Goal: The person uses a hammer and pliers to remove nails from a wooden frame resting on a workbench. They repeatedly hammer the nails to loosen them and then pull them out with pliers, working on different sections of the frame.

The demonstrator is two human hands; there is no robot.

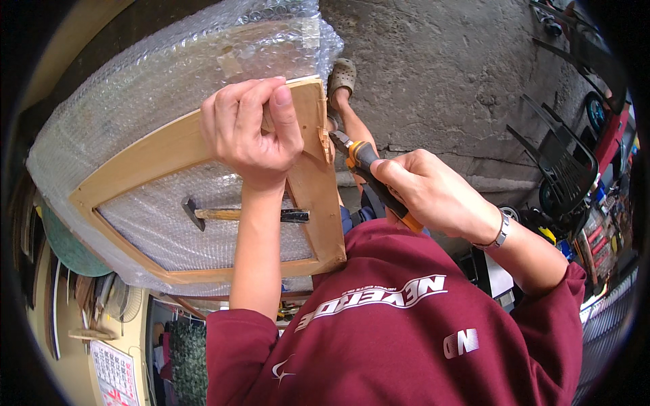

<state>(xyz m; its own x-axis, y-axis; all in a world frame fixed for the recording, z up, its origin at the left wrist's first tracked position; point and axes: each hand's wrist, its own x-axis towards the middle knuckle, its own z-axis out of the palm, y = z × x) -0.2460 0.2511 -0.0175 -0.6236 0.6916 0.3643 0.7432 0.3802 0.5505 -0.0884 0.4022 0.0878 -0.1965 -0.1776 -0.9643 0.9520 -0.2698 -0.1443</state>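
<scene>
Maroon-shirted, a person bends over a pale wooden frame (325, 223), working at its right edge with black-and-orange pliers (370, 162) gripped firmly in the right hand (437, 193). The tool's metal nose reaches a splintered strip of wood (325, 145) on that edge; whether its jaws have closed on the strip cannot be told. The left hand (250, 132) rests over the frame's far right corner, fingers curled in and thumb raised; the view does not show whether it grips the wood. The frame lies on a large piece wrapped in clear bubble wrap (128, 95), which shows through its opening. A hammer (223, 214) lies across the opening, head to the left and black handle end over the right bar, its shaft partly hidden behind the left forearm. Farther off, a beige clog (343, 76) stands on cracked concrete (433, 74), and a black chair (555, 159) sits to the right
</scene>
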